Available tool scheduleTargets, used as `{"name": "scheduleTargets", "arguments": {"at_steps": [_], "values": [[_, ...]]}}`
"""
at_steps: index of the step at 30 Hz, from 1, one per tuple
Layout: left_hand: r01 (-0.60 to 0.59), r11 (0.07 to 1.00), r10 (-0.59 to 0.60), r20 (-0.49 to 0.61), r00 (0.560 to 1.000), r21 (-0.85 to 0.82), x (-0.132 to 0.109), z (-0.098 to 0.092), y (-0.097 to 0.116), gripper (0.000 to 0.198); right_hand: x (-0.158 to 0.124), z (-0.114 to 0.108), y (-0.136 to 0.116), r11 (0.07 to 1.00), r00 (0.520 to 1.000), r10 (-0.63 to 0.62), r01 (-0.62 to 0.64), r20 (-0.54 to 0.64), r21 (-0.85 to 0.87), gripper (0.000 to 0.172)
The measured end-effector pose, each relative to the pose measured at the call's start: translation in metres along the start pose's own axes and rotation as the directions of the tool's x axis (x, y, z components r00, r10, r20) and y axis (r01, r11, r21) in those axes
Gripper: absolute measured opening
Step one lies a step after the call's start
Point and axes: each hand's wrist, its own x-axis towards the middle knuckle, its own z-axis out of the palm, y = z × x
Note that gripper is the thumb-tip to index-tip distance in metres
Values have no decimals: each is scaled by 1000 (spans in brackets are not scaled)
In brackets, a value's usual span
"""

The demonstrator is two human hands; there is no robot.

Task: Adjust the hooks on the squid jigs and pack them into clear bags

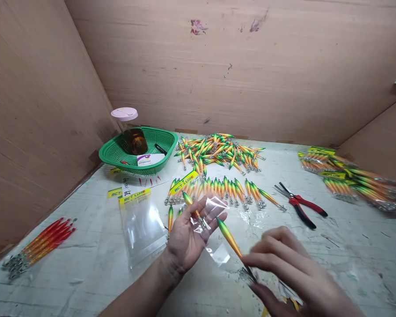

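My left hand [188,233] lies palm up with fingers spread, and a clear plastic bag [208,216] with one lure inside rests across its fingers. My right hand [287,268] pinches the hook end of a green-and-orange squid lure [229,237], whose green tip points toward the bag's mouth. Beyond my hands a row of the same lures [231,189] lies side by side, and a loose pile of lures [218,152] sits farther back. A stack of empty bags with yellow "BCT LURE" headers [141,220] lies left of my left hand.
A green basket [119,152] holding small items stands at the back left, a pink-lidded jar [124,114] behind it. Red-handled pliers [300,204] lie to the right. Packed lure bags [350,180] are heaped at far right. Red lures [42,244] lie at left. Plywood walls enclose the table.
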Motion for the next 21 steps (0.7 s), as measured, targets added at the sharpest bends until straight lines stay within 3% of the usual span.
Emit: {"name": "scheduleTargets", "arguments": {"at_steps": [4,8,14,18,19,21], "values": [[70,997,-70,0,998,21,-2,0,-8,30,17,42,-5,968,982,-7,-40,-186,-248,25],[92,996,-91,45,995,-20,-2,-2,-15,32,23,61,-4,963,949,13,-97,-314,-252,23],[90,994,-85,78,993,-60,-5,-3,-18,34,26,51,-9,987,904,45,-105,-425,-120,23],[17,998,-14,61,998,-56,-5,1,-3,38,18,41,6,972,789,231,-213,-569,100,28],[-18,998,22,51,998,-60,-4,2,1,41,15,44,11,959,797,280,-249,-536,132,25],[-81,995,83,33,996,-58,-4,3,9,47,13,59,20,953,893,300,-267,-336,143,20]]}}
